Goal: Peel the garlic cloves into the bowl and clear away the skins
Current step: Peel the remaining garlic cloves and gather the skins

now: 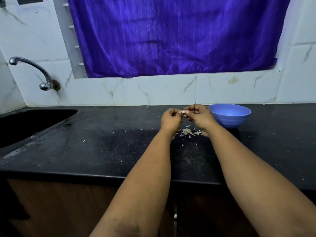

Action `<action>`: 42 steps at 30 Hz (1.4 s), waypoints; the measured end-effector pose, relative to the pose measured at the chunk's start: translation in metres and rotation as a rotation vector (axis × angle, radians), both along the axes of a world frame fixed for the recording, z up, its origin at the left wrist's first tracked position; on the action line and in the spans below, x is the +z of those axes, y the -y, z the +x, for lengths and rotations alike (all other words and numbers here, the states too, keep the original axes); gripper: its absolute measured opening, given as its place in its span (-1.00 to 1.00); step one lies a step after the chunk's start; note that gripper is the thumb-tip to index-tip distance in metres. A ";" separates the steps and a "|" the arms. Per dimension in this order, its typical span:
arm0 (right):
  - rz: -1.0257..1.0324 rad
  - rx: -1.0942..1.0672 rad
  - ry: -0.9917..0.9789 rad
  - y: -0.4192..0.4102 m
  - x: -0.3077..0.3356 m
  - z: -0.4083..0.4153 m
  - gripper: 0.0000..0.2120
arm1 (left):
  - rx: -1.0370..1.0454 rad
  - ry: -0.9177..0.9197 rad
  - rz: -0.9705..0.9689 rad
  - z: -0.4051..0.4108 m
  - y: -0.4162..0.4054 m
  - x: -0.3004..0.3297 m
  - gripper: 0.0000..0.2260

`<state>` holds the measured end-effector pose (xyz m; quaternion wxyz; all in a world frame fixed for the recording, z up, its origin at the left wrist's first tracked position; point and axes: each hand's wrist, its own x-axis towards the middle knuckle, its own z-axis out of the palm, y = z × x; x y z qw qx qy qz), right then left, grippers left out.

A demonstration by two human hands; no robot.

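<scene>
A small pale garlic clove (183,111) is held above the black counter between my two hands. My left hand (171,119) pinches its left end with curled fingers. My right hand (200,116) pinches its right end with thumb and fingertips. A blue plastic bowl (230,115) stands on the counter just right of my right hand; its inside is hidden from this angle. A small heap of papery garlic skins (189,132) lies on the counter below my hands, with several stray flakes scattered around.
The black stone counter (102,147) runs across the view, its front edge near me. A dark sink (30,124) is set in at the left under a chrome tap (32,71). White tiled wall and a purple curtain (171,36) stand behind.
</scene>
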<state>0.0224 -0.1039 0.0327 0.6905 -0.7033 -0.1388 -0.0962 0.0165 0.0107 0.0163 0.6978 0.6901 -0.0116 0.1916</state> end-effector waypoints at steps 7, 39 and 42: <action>0.059 0.055 -0.014 0.000 0.000 -0.003 -0.83 | -0.099 -0.071 -0.145 -0.005 0.003 0.007 -0.81; 0.246 0.145 -0.072 0.004 0.001 -0.001 -0.75 | 0.113 -0.114 0.248 -0.010 -0.002 0.006 -0.77; 0.187 0.073 -0.042 0.004 0.000 -0.001 -0.71 | 0.199 -0.146 0.555 -0.006 -0.006 -0.001 -0.70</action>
